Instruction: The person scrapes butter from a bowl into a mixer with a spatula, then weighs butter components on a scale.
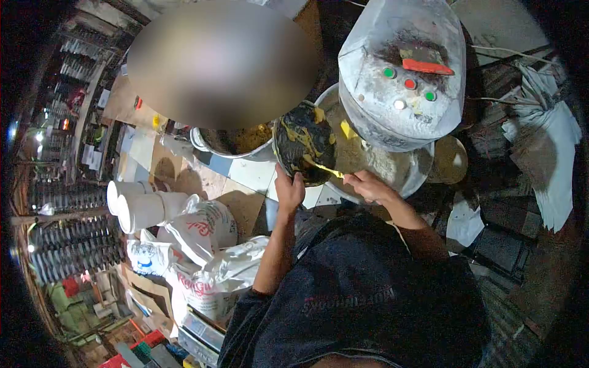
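Note:
My left hand (290, 191) grips the near rim of a dark round pan (304, 138), which is tilted at the edge of a large metal mixing bowl (423, 161). Yellow smears cling to the pan's inside. My right hand (368, 186) is closed on the handle of a yellow-coated spatula (328, 170), whose far end lies in the pan. Inside the mixing bowl is pale powder (373, 164) with a yellow block (348, 129) at its left side.
A mixer head (402, 80) with coloured buttons overhangs the bowl. Another metal pot (242, 149) stands at the left, partly behind a blurred area. White buckets (141, 211) and printed sacks (199, 230) sit at the left. A white sack (546, 153) hangs at the right.

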`<state>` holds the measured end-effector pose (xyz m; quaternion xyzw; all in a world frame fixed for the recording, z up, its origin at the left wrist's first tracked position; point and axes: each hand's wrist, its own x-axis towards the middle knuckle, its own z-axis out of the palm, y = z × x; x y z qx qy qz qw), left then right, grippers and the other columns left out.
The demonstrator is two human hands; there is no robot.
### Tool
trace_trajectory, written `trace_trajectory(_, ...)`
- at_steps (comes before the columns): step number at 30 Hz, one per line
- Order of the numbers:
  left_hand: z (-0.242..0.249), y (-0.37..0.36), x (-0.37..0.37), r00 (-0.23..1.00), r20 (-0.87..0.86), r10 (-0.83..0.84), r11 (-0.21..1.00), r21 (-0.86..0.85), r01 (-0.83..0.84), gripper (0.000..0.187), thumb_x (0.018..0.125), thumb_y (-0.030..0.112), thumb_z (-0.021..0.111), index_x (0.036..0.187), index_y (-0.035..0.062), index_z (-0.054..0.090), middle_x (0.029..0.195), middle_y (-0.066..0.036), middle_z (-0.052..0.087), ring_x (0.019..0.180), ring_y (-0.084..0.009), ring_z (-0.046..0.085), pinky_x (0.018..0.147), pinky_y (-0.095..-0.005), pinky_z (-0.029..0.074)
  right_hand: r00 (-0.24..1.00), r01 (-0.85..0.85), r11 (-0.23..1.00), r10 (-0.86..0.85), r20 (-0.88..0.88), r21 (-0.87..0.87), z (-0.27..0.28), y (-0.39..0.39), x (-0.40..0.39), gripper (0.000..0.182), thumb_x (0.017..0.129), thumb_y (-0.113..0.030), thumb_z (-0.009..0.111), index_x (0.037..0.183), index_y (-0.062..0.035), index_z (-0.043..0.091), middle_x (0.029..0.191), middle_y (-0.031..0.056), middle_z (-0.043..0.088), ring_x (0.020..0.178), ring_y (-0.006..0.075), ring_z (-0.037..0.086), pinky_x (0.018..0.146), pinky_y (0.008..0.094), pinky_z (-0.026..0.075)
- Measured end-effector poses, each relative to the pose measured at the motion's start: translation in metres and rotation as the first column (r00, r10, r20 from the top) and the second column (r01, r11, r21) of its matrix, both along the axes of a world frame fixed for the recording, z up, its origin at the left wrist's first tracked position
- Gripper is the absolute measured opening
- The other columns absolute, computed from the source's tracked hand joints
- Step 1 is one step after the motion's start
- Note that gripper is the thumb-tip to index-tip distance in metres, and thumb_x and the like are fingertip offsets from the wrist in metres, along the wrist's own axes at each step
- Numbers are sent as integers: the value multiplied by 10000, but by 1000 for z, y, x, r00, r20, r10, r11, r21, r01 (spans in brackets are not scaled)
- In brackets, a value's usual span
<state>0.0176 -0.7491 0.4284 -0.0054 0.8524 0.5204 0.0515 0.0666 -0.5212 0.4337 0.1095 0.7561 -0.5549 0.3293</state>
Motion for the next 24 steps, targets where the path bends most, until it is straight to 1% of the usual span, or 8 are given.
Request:
trace_trajectory(1,0,1,1,998,-57,-7,1000,-28,5,482,737,65,512,1154,-91,325,812,-237,601,755,-375,606,658,-387,462,1000,1,1000,-1,-1,2,-11,-2,-2,435,896,-422,418,948,-31,601,631,61,520,607,192,512,600,354,412)
trace_trajectory(3,-1,1,4,991,-129,-22,1000,-8,21,517,733,70,518,1174,-94,304,815,-247,597,761,-391,598,666,-397,460,978,7,955,55,-200,297,-17,-6,-9,422,893,-401,416,962,-28,601,762,161,609,762,295,593,711,413,440)
trace_trajectory(7,21,5,18,989,-141,-38,999,16,41,580,720,77,533,1202,-104,264,828,-265,590,774,-424,584,690,-413,456,990,-31,911,85,-115,412,3,-10,-20,408,893,-375,401,956,-19,589,935,222,599,925,374,560,804,456,418)
trace_trajectory(10,17,6,24,983,-146,-111,992,-74,101,593,715,66,542,1203,-105,253,836,-280,584,806,-447,571,703,-428,452,977,78,877,27,-211,473,-13,-12,-21,368,884,-340,403,946,-26,582,938,229,585,909,400,541,802,483,409)
trace_trajectory(12,22,8,29,983,-103,-154,983,-114,142,605,717,62,548,1203,-111,233,827,-295,578,810,-459,564,696,-453,447,835,319,797,20,-550,513,-22,-16,-21,285,862,-244,453,773,9,551,701,231,560,698,403,562,628,495,423)
trace_trajectory(19,40,10,25,975,-100,-199,974,-130,185,608,707,38,517,1216,-99,214,831,-306,571,805,-470,556,720,-481,432,810,325,767,76,-582,553,-15,-12,-19,201,830,-166,470,817,13,560,632,217,553,594,375,564,565,471,446)
trace_trajectory(20,35,7,22,952,-200,-233,967,-156,204,598,705,49,508,1211,-95,223,827,-308,569,798,-478,550,711,-489,430,778,316,751,145,-611,580,-15,-11,-20,207,830,-162,466,853,22,556,618,218,549,577,367,567,541,466,451)
trace_trajectory(24,35,1,17,962,-119,-244,964,-138,227,580,701,56,499,1202,-85,244,837,-312,568,795,-485,544,704,-490,431,795,240,717,242,-557,654,-29,-6,-29,271,830,-163,465,995,44,526,592,217,548,555,356,580,494,459,460)
